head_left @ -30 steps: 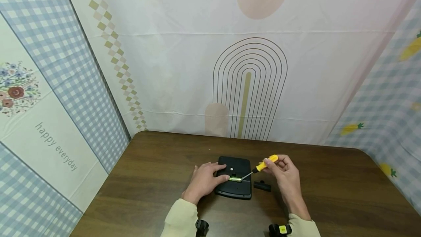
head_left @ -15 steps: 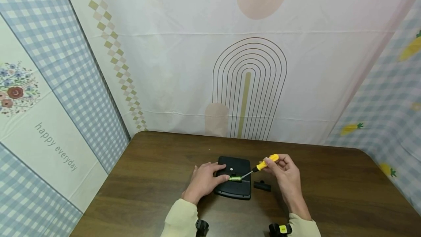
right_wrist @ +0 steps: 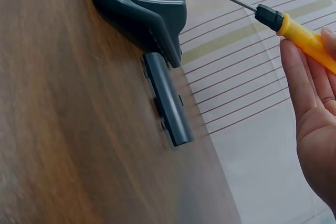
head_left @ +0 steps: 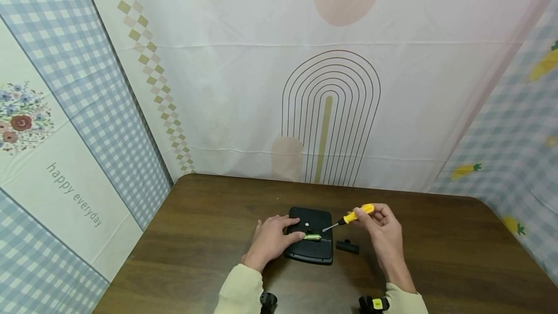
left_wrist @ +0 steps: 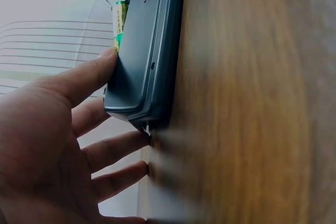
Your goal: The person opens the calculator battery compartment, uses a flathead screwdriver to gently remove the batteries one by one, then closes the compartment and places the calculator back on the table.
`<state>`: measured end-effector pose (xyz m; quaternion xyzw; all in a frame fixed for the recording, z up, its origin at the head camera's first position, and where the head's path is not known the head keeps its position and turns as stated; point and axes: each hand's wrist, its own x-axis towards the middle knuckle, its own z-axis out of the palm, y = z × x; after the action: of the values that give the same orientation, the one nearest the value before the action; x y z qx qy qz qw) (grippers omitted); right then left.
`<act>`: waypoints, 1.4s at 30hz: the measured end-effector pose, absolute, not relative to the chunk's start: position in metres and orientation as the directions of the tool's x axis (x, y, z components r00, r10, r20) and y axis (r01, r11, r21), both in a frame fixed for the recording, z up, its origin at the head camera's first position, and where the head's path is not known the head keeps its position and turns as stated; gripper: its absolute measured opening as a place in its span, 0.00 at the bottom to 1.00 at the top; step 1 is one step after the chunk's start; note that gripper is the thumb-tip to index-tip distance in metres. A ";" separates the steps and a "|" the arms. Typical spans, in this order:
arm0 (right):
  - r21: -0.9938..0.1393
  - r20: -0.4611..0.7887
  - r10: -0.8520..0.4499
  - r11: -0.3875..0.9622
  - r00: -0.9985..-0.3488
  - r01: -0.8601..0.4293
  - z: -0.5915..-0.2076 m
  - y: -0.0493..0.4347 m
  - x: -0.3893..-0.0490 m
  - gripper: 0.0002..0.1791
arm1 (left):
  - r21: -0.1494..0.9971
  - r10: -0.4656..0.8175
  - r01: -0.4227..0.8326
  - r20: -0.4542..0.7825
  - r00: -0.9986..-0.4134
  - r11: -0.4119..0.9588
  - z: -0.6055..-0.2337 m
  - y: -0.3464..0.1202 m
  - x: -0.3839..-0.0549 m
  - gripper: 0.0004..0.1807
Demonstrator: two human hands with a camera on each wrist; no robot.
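Note:
A flat black device lies on the table with its battery compartment facing up. In that compartment sits a green battery, with one end raised above the casing in the left wrist view. My left hand is at the device's left side; its thumb touches the battery's left end and its other fingers spread along the device and table. With my right hand I pinch the yellow handle of a screwdriver. The screwdriver's tip is just above the device, slightly off the battery's right end.
A small black battery cover lies on the table to the right of the device. The brown wooden table ends at a patterned white cloth behind. Blue checked cloths hang at both sides.
My right hand has moved a little to the right, drawing the screwdriver's tip up and away from the battery's right end. My left hand stays in place.

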<state>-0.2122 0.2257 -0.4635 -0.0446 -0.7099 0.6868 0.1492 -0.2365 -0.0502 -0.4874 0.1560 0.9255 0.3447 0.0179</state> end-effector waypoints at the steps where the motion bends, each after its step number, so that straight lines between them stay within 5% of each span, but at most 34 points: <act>1: -0.989 0.149 0.274 0.047 -0.950 -0.141 -0.463 0.226 -0.212 0.23 | 0.643 0.300 0.278 0.078 -0.951 0.713 -0.487 -0.050 -0.236 0.27; 15: -0.987 0.157 0.356 0.014 -0.921 -0.162 -0.462 0.231 -0.207 0.22 | 0.637 0.276 0.266 0.086 -0.957 0.724 -0.487 -0.047 -0.230 0.27; 42: -0.953 0.248 0.593 0.290 -0.766 -0.084 -0.465 0.262 -0.197 0.23 | 0.635 0.279 0.268 0.086 -0.956 0.724 -0.486 -0.048 -0.228 0.27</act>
<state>-0.1972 0.2621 -0.4650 -0.1705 -0.7462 0.5711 0.2965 -0.2276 -0.0478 -0.4856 0.1473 0.9285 0.3409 0.0076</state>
